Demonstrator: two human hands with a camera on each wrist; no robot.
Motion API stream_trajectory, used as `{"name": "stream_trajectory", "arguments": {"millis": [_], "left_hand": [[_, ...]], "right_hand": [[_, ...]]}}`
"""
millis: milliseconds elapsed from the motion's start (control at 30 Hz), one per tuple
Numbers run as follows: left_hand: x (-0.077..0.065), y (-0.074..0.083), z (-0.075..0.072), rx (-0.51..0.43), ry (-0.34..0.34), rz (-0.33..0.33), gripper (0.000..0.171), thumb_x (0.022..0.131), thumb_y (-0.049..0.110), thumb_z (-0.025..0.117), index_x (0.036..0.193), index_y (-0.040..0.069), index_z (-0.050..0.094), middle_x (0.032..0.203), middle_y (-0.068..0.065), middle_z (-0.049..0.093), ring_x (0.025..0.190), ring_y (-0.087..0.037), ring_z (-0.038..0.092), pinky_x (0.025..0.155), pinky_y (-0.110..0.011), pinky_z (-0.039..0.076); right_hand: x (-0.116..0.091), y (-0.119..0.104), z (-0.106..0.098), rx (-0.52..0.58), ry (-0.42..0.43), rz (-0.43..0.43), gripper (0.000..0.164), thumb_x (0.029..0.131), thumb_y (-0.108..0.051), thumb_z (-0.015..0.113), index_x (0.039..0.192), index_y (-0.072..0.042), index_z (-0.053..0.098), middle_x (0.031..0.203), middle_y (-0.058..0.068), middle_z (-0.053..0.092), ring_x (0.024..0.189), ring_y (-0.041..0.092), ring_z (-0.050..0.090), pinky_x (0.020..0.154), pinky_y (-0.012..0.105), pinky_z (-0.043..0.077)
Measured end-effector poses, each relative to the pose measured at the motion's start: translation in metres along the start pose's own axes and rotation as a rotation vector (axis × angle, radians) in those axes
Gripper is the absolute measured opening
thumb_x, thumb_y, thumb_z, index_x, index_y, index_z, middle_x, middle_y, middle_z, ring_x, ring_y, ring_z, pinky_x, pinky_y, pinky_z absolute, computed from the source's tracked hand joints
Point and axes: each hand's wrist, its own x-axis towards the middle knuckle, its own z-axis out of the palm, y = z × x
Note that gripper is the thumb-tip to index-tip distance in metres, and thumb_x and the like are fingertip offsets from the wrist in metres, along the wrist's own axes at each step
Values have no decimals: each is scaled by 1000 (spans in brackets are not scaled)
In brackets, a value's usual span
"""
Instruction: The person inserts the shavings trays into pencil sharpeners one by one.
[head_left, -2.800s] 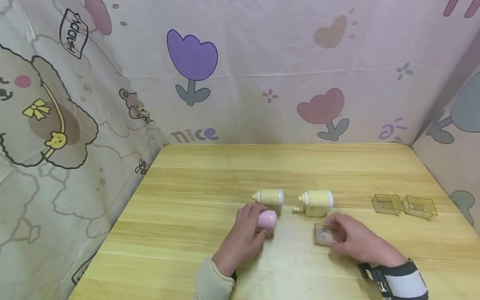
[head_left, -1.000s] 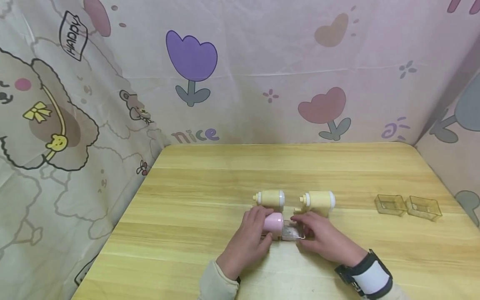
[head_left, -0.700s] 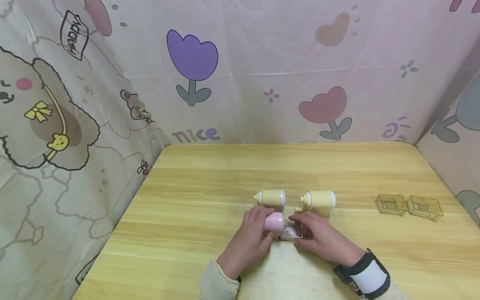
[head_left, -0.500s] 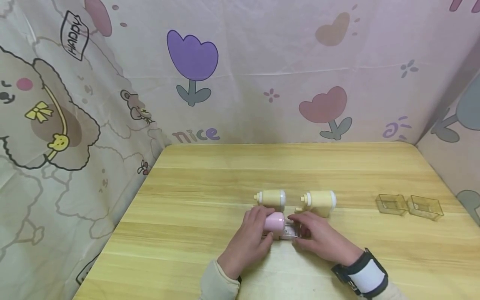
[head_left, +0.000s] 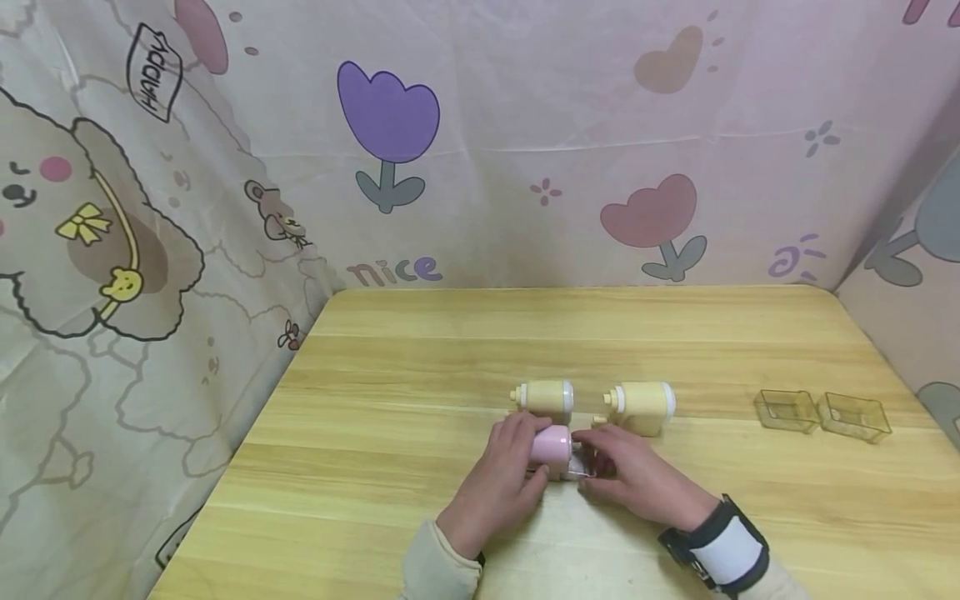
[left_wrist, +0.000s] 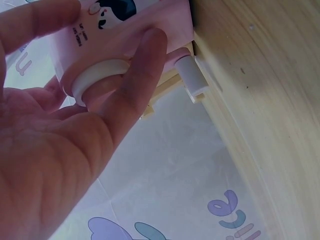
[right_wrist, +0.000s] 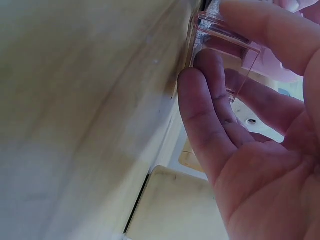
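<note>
Tray point(head_left: 581, 464) moving?
Sliding deeper into the pink sharpener point(head_left: 551, 445), still protruding; closure seems near.
Hands?
Right hand point(head_left: 637, 473), half-curled, is pinching its outer end; left hand point(head_left: 498, 471), curled, is gripping the sharpener.

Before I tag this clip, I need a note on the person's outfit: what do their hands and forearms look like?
The left hand wears no glove, and a cream sleeve ends at its wrist, with something black at the edge. The right hand, also gloveless, has a white wristband with black edges and a black clasp; a pale sleeve shows behind it.
</note>
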Motion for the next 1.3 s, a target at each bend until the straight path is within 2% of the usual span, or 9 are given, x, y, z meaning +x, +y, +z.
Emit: {"name": "stream_trajectory", "arguments": {"millis": [500,833,1300], "left_hand": [[0,0,0,11,11,13,50,88,18,61,134,12,43,132,-3,44,118,-20,41,97,-33,41],[0,0,-1,-12,0,-10,50,88,19,61,135,14,44,133,-2,43,118,-21,41,94,-33,43],[1,1,-1,-19,4,-4,50,88,18,61,135,14,45,131,-2,44,117,-21,42,93,-33,43]], "right_hand": [[4,-5,1,-46,-9,-24,56,79,-25,75,129,-6,57,104,-1,58,89,10,52,76,29,47],[8,-6,4,-48,-16,-19,51,77,-24,77,123,-8,60,98,-3,57,83,10,51,70,26,46],[12,-6,7,-54,-10,-8,44,76,-25,78,115,-13,61,92,-9,53,79,7,49,67,25,45]]}}
